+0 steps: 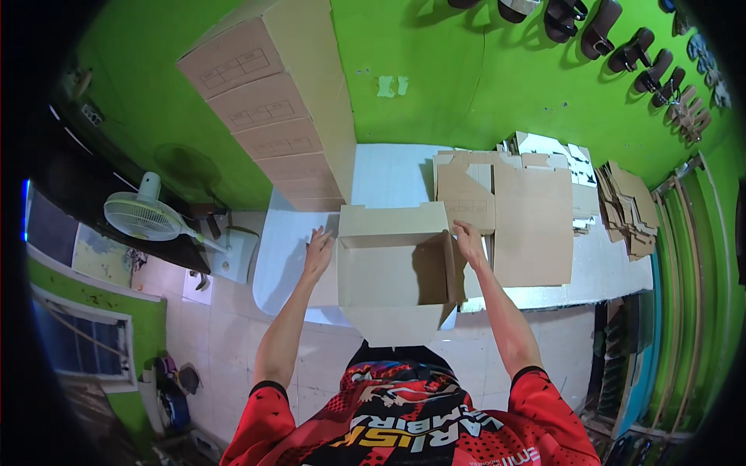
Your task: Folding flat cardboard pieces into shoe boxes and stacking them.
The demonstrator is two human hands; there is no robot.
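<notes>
An open cardboard box [396,272] stands in front of me at the near edge of the white table, its inside facing up and nothing visible in it. One flap stands up at the far side and another slopes down toward my body. My left hand [318,250] is beside the box's left wall with fingers stretched and apart, holding nothing. At the far right corner, my right hand [468,242] has its fingers extended close to the box's side; whether the fingertips touch it I cannot tell.
Closed cardboard boxes [268,105] form a tall stack at the back left. Flattened cardboard sheets [532,225] lie on the white table [388,175] to the right, with more folded pieces [628,210] beyond. A fan [144,216] stands left. Sandals [600,31] hang on the green wall.
</notes>
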